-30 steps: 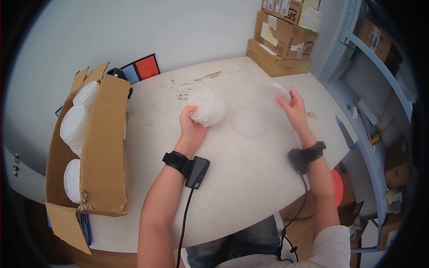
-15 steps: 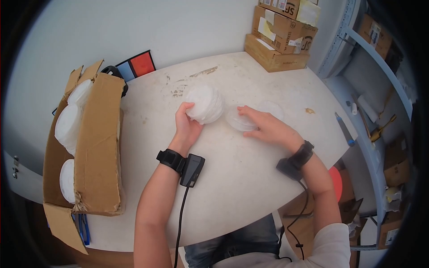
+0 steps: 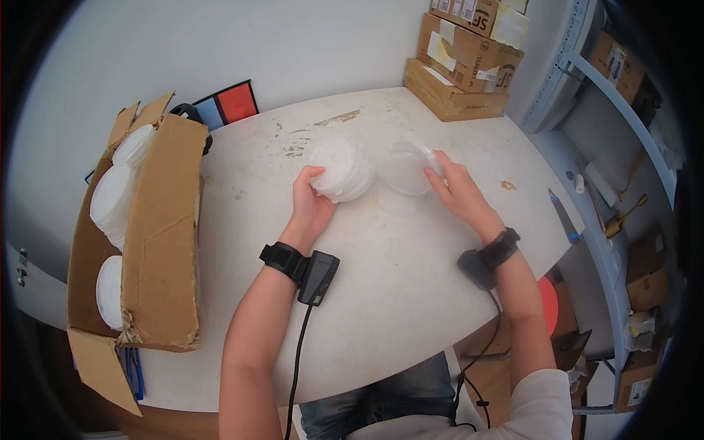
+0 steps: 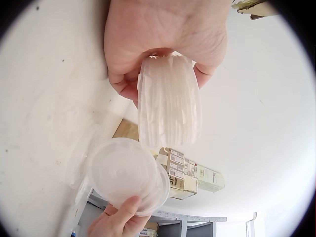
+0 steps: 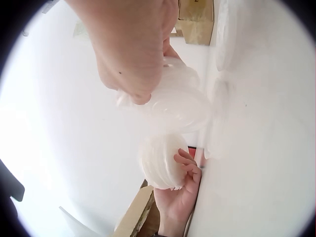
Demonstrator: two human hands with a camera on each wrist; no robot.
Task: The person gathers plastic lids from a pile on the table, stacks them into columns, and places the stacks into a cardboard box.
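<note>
My left hand (image 3: 314, 204) grips a thick stack of round, translucent plastic lids (image 3: 343, 170), raised over the table. In the left wrist view the stack (image 4: 170, 106) is edge-on, with fingers and thumb on either side. My right hand (image 3: 463, 196) pinches a few clear lids (image 3: 411, 167) by their edge, tilted up just right of the stack. They show as overlapping discs in the left wrist view, the thumb across the lower rim. Another clear lid (image 3: 396, 204) lies on the table below the held ones.
An open cardboard box (image 3: 163, 235) at the left holds stacks of round white lids (image 3: 111, 202). Closed cartons (image 3: 462, 73) are piled at the back right. A blue-handled knife (image 3: 565, 216) lies near the table's right edge, beside a metal shelf (image 3: 631, 110).
My right hand moved left from the table's right side, came down over the table's middle, and now holds lids tilted up there. My left hand keeps its stack nearly still.
</note>
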